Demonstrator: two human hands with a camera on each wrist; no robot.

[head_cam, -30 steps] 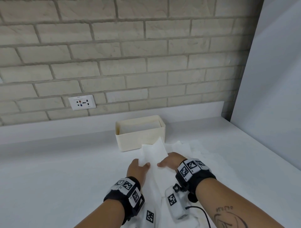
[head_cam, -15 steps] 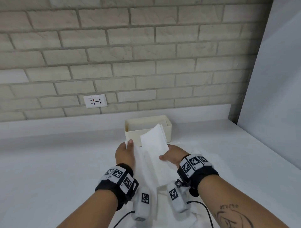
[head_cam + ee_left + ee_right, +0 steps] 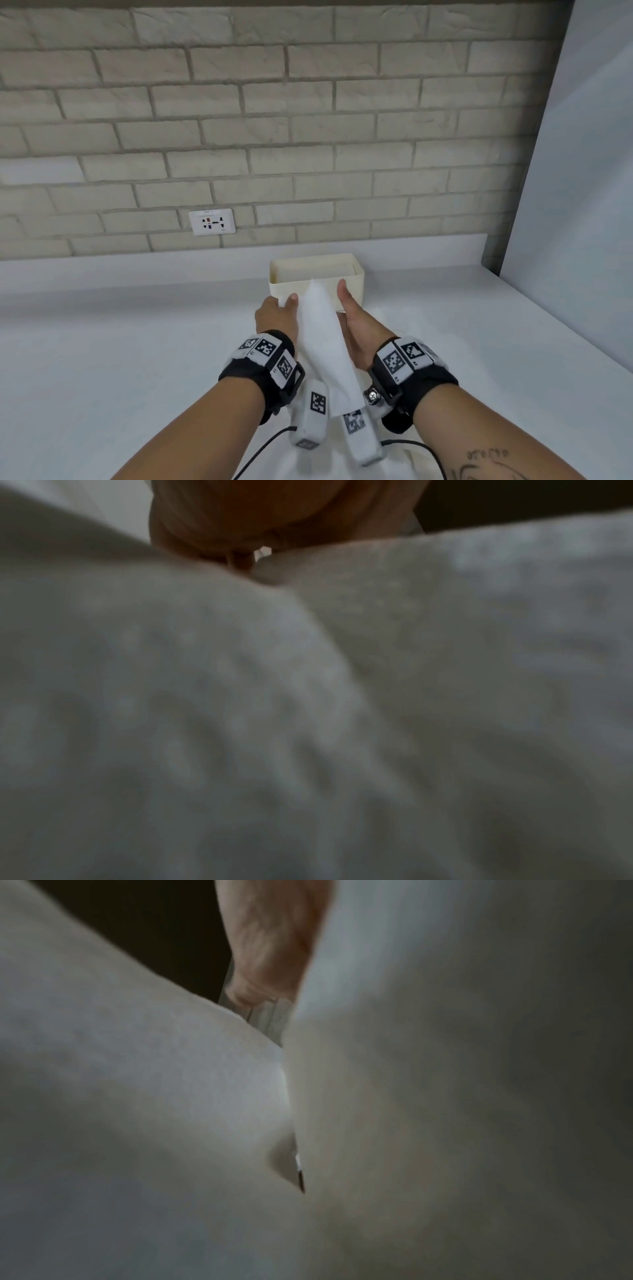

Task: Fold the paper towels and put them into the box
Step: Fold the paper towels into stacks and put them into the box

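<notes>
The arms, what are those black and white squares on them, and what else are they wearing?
Both arms are bare, no sleeves. Each wrist has a black strap with white blocks carrying black square code markers. A white camera box with one more marker hangs under each wrist, and thin black cables trail from them. The right forearm has a dark tattoo.

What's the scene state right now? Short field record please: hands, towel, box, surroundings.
left hand: pinches the towel's left edge
right hand: holds the towel's right side, thumb pointing up
towel: raised between the hands, partly folded, just in front of the box
box: cream, open top, at the back of the counter; contents unclear
counter: white; more white paper under the wrists
wall: brick, with a socket
wrist views: blurred, mostly towel
</notes>
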